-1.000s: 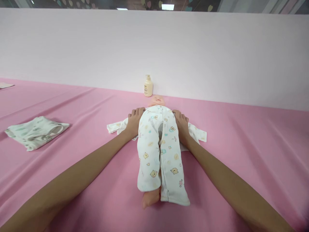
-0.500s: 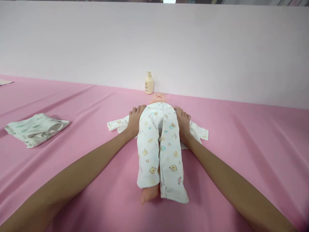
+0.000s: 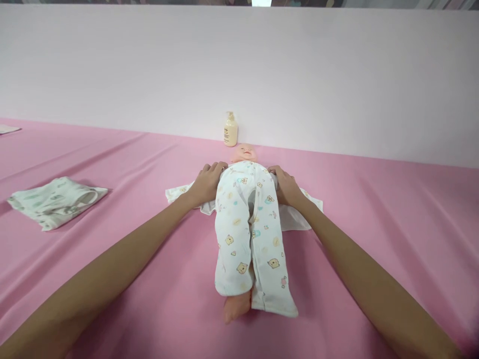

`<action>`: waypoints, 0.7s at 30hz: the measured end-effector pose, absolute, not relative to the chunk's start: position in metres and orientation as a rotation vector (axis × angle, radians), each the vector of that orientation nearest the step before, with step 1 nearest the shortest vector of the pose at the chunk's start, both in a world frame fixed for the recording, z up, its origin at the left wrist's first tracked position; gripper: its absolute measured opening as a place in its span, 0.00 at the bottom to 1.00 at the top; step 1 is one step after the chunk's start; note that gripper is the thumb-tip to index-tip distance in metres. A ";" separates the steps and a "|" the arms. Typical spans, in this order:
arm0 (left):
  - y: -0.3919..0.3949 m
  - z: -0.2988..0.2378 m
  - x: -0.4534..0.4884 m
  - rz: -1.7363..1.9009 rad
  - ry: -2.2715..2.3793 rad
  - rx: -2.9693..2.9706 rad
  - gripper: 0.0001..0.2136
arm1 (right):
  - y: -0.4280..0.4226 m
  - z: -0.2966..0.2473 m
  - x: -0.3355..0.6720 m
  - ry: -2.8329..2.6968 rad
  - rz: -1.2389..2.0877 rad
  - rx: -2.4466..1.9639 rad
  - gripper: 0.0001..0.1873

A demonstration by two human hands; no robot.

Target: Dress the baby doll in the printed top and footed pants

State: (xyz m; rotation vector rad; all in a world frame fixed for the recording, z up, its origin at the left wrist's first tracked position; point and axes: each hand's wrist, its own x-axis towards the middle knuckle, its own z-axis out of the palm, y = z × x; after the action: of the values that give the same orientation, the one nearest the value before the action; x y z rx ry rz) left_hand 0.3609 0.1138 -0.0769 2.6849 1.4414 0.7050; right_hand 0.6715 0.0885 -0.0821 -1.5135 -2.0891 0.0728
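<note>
A baby doll [image 3: 245, 152] lies on its back, head toward the wall. White baby pants [image 3: 232, 224] with a bear print cover its body up to the chest. One bare foot sticks out of the left pant leg; the right cuff hides the other. My left hand [image 3: 207, 183] is closed on the pants' top edge at the left side of the doll. On the opposite side, my right hand [image 3: 285, 187] grips the same edge with curled fingers. Beneath the doll, a white baby shirt [image 3: 297, 218] is spread with its sleeves out to both sides.
A cream pump bottle [image 3: 230, 132] stands behind the doll's head against the white wall [image 3: 337, 85]. Folded white clothing with a green print [image 3: 56, 197] lies at the left on the pink sheet [image 3: 149, 279]. Another pale cloth [image 3: 8, 129] shows at the far left edge.
Both hands have shifted at the pants' waist, with the fingers curling in more at its top edge. The pant legs and the foot have swung slightly right and nearer.
</note>
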 end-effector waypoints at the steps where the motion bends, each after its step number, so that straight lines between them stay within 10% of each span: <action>1: 0.115 -0.077 0.358 0.708 1.415 2.690 0.26 | 0.089 -0.082 0.673 -2.086 0.084 -1.506 0.28; 21: 0.107 -0.074 0.369 0.721 1.654 2.599 0.24 | 0.083 -0.095 0.659 -2.020 -0.244 -1.620 0.20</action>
State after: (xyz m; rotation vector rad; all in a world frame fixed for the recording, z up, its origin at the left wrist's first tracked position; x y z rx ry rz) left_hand 0.3689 0.1073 -0.0739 2.5987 1.6538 0.7212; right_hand 0.6586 0.0830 -0.0951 -1.6201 -2.0198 -0.2443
